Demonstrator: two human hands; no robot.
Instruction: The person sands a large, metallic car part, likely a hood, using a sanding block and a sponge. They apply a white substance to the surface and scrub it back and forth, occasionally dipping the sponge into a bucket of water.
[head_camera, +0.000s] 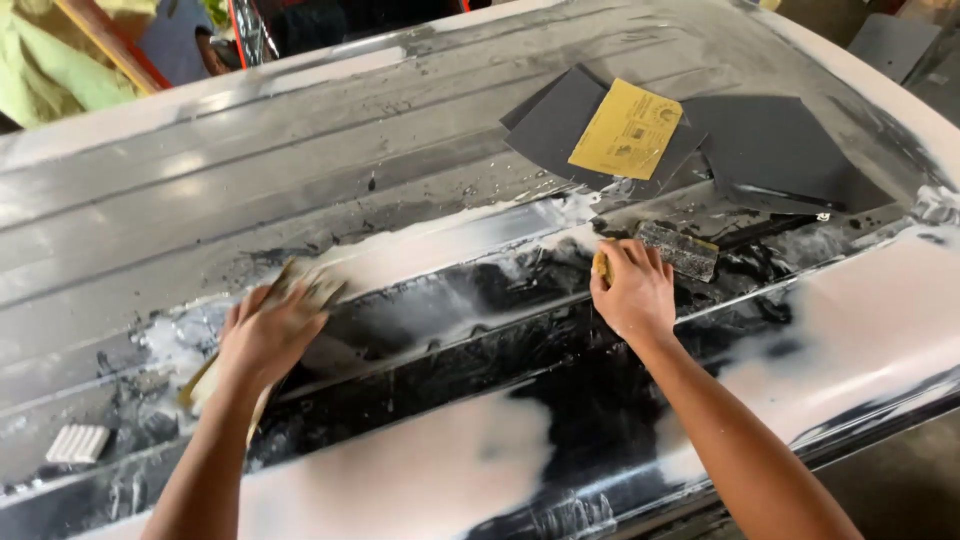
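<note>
Presently both hands work on a wet, grey vehicle body panel (330, 170) smeared with white sanding slurry. The left hand (268, 335) presses flat on a pale cloth or sanding pad (315, 285), fingers spread over it; the grip is a downward press with the palm rather than a pinch, which suits wiping or rubbing along the ridge of the panel. Part of the pad shows past the fingertips and more trails below the wrist.

The right hand (632, 290) is clenched on a small yellowish sponge or pad (600, 265), of which only an edge shows at the thumb side; the knuckles face up, so the piece bears on the dark wet strip under the palm.

Just beyond the right grip lies a rectangular sanding block (680, 250), apart from the fingers but within reach. Further out from that grip rest several dark abrasive sheets (770, 150) with one yellow-backed sheet (628, 130) on top, kept on the drier surface. Well to the outside of the left grip sits a small white ribbed block (78, 442).
</note>
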